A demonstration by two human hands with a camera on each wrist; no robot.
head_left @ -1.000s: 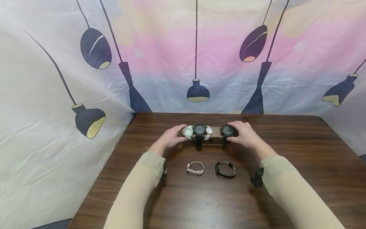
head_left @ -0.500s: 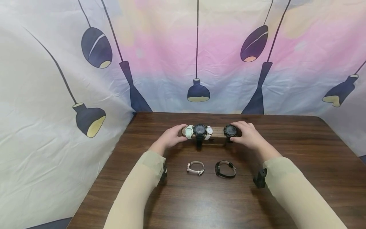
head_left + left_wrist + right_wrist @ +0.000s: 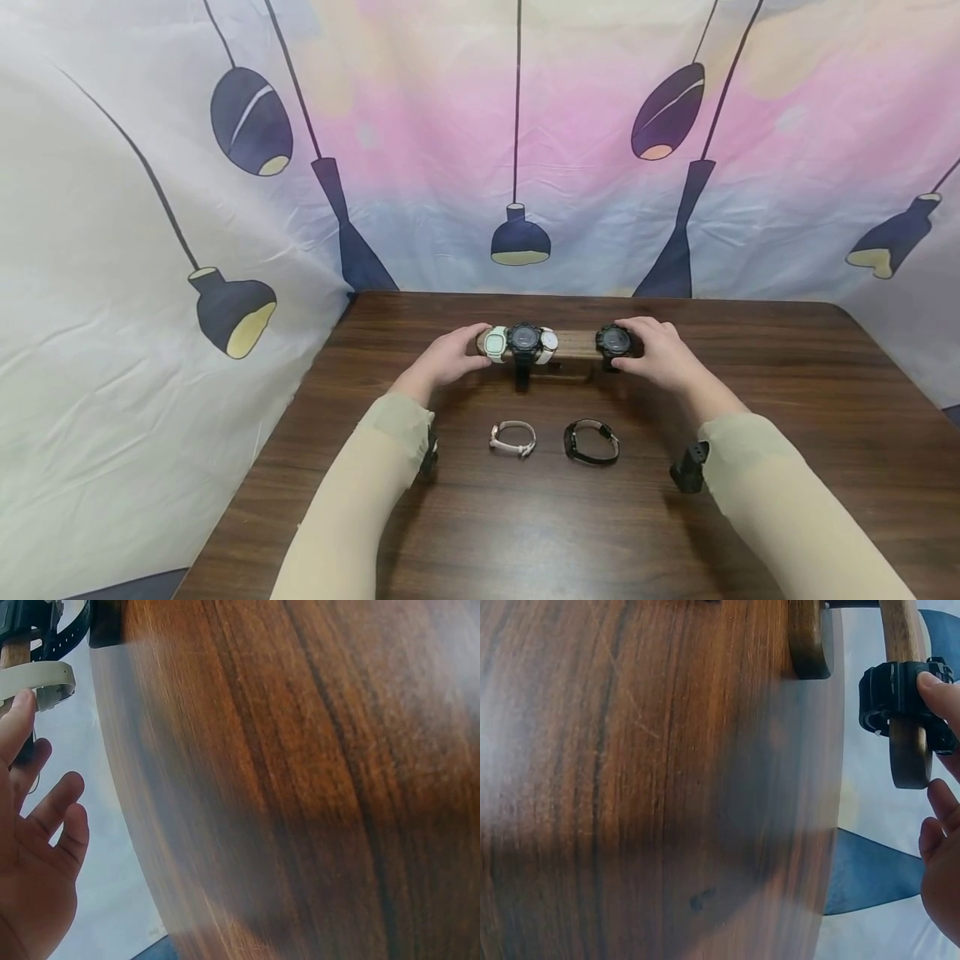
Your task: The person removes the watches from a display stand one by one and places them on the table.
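- Right hand [image 3: 663,352] and black watch [image 3: 616,340] have slid outward along the wooden bar [image 3: 577,343].
- Nearest, a white band [image 3: 513,449] and dark band [image 3: 597,459] lie apart on the table [image 3: 517,533].
- Left hand [image 3: 447,358] pinches the pale watch [image 3: 495,343] by the bar's end, seemingly steadying it.
- Right thumb and forefinger pinch the black watch, perhaps guiding it; that grip is narrow.
- Printed cloth [image 3: 442,125] hangs behind.

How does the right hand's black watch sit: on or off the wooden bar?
On: the wooden bar passes through the black watch, end protruding.
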